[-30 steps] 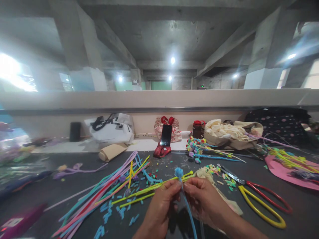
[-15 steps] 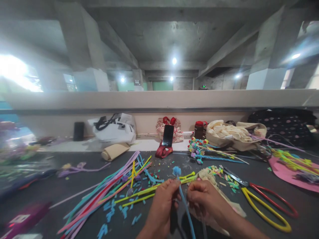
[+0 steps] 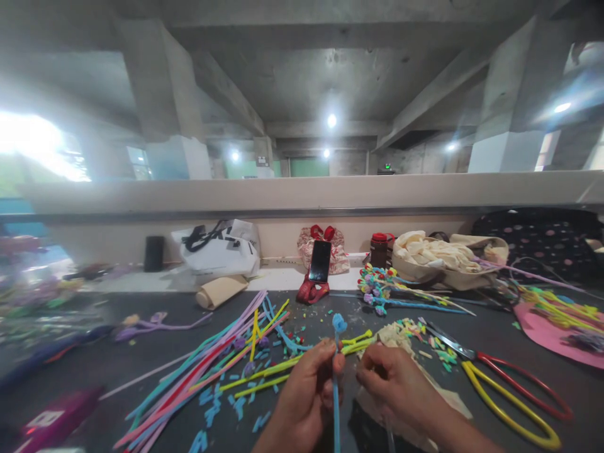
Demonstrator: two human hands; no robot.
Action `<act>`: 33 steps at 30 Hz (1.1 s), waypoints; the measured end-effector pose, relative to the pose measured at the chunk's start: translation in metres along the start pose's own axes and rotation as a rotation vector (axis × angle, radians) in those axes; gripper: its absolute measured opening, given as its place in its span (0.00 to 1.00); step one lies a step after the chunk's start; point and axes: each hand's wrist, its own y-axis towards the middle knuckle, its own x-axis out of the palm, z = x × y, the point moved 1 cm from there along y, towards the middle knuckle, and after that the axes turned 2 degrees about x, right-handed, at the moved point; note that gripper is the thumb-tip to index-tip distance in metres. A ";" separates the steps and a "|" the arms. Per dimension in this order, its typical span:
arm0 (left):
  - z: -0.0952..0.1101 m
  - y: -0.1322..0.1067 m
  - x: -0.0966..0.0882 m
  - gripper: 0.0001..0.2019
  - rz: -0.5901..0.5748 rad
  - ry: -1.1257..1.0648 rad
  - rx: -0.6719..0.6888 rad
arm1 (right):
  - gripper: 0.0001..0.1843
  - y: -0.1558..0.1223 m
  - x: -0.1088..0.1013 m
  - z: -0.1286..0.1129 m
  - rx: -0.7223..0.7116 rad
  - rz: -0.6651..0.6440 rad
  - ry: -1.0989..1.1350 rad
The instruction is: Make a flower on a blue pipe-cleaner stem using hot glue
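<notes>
– What's overhead?
– A grey ceiling [image 3: 321, 75] crossed by beams [image 3: 226, 89], with pillars [image 3: 158, 94] to either side, paler low down
– And the light?
– Several lamps [image 3: 331, 120] glow white, and a strong glare [image 3: 38, 145] washes out the far left, near a window [image 3: 139, 162]
– What stands in front?
– A pale partition [image 3: 302, 193] behind the dark worktop [image 3: 155, 351], green panels [image 3: 309, 167] far beyond

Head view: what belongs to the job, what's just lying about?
Likely job:
blue fuzzy stem with a bunched top, in the left hand
red-and-yellow-handled metal scissors

Likely lying about:
black rectangular phone
red-lidded brown bottle
crumpled white bag
</notes>
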 end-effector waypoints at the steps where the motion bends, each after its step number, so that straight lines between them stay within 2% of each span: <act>1: -0.001 0.000 0.000 0.05 -0.005 0.008 0.006 | 0.08 -0.001 -0.001 -0.003 -0.009 0.011 -0.053; 4: -0.003 -0.001 -0.001 0.06 -0.003 0.035 0.043 | 0.08 -0.002 -0.002 -0.007 -0.034 -0.007 -0.097; 8: -0.004 -0.001 -0.002 0.09 -0.007 0.063 0.040 | 0.08 -0.003 -0.002 -0.009 -0.124 -0.062 -0.044; 12: -0.003 -0.002 -0.001 0.11 0.006 0.125 0.044 | 0.07 -0.003 -0.002 -0.008 -0.162 -0.063 -0.020; 15: -0.003 -0.003 -0.001 0.12 0.016 0.213 0.076 | 0.07 -0.001 -0.003 -0.007 -0.142 -0.039 0.018; 18: -0.004 -0.003 -0.001 0.13 0.054 0.308 0.162 | 0.04 0.000 -0.003 -0.004 -0.058 -0.021 0.134; 22: -0.003 -0.001 -0.001 0.14 0.103 0.428 0.202 | 0.09 0.001 -0.003 -0.002 -0.001 -0.057 0.274; 26: -0.005 0.002 -0.005 0.14 0.130 0.474 0.153 | 0.15 -0.001 -0.002 0.001 -0.020 -0.123 0.191; 28: -0.007 0.003 -0.006 0.12 0.122 0.445 0.177 | 0.17 0.000 -0.002 0.007 -0.021 -0.167 0.132; 31: -0.007 0.005 -0.007 0.09 0.091 0.404 0.182 | 0.14 0.004 -0.005 0.015 -0.090 -0.177 0.039; 33: -0.006 0.005 -0.005 0.08 0.098 0.374 0.194 | 0.12 0.007 -0.010 0.018 -0.074 -0.212 0.056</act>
